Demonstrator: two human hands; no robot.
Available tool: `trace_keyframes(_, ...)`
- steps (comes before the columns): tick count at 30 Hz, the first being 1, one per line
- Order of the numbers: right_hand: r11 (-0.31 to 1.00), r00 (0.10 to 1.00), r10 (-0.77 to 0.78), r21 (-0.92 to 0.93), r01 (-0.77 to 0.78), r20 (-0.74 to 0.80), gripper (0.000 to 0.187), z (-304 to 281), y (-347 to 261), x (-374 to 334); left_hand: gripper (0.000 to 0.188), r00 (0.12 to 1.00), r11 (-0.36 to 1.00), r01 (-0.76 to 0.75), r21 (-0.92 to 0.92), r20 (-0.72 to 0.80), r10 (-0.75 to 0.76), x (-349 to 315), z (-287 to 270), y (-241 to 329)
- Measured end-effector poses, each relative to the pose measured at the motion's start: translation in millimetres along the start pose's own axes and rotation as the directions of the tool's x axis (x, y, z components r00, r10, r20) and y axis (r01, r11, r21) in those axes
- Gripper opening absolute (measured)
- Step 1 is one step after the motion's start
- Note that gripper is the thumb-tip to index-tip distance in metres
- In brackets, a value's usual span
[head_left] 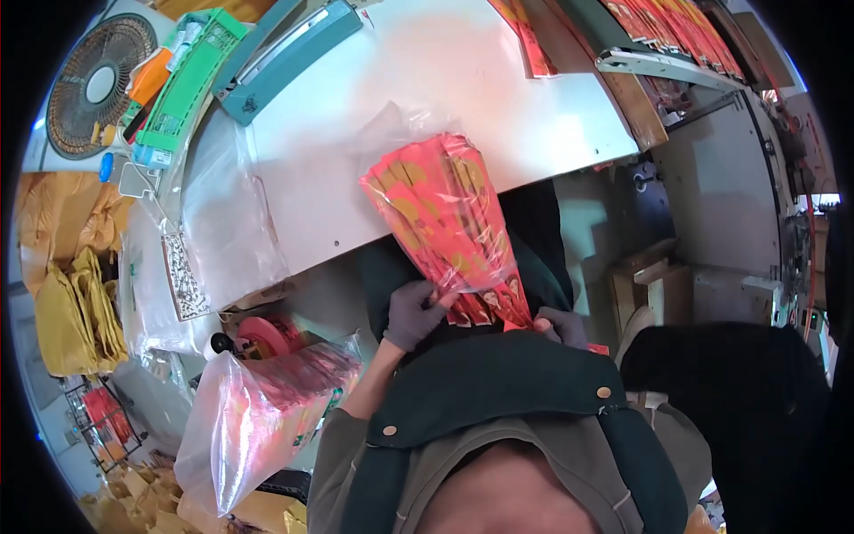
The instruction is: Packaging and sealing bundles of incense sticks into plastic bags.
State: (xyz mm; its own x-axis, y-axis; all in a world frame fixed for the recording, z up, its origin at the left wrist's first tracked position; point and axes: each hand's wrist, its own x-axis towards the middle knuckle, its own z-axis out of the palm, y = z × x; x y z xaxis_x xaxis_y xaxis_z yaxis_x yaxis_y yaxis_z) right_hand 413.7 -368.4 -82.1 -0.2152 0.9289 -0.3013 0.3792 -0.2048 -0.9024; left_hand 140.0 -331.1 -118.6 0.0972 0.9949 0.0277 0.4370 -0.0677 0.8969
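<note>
A bundle of flat red packets with gold print (445, 209) sits in a clear plastic bag (387, 125). It leans over the near edge of the white table, tilted toward my body. My left hand (416, 316), in a grey glove, pinches the bag's lower left edge between thumb and fingers. At the lower right, my right hand (560, 327), gloved too, closes near the corner of the red packets; my apron bib (498, 378) partly hides it, and its exact hold is hard to see. Some packet ends stick out between the hands.
On the white table (320, 169) lie a teal bag sealer (289, 58) and flat clear bags (222, 205). A green basket (191, 80) and a fan (102, 84) stand at far left. A filled plastic bag (258, 418) is at lower left; a metal cabinet (721, 178) stands right.
</note>
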Motion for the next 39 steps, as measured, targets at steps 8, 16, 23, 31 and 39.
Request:
trace_keyframes(8,0.963,0.979,0.120,0.221,-0.155,0.162,0.036,-29,8,-11,0.027,0.994,0.993,-0.101,0.055,0.032,0.100,11,-13,17)
trace_keyframes(16,0.756,0.873,-0.092,0.537,0.375,-0.480,0.029,-130,-92,64,0.010,0.989,0.915,0.108,-0.390,0.136,-0.059,25,-25,24)
trace_keyframes(23,0.814,0.924,-0.102,-0.503,0.290,0.367,0.048,-28,-29,36,0.009,0.969,0.745,0.230,-0.626,0.081,-0.232,48,-13,50)
trace_keyframes(31,0.934,0.829,-0.152,0.197,0.299,-0.537,0.016,28,-31,173,0.016,0.929,0.860,-0.370,0.351,0.144,0.341,42,0,76)
trace_keyframes(39,0.962,0.993,-0.117,0.250,0.106,0.031,0.040,9,12,107,0.012,0.786,0.980,0.184,0.078,0.587,-0.194,-2,-34,32)
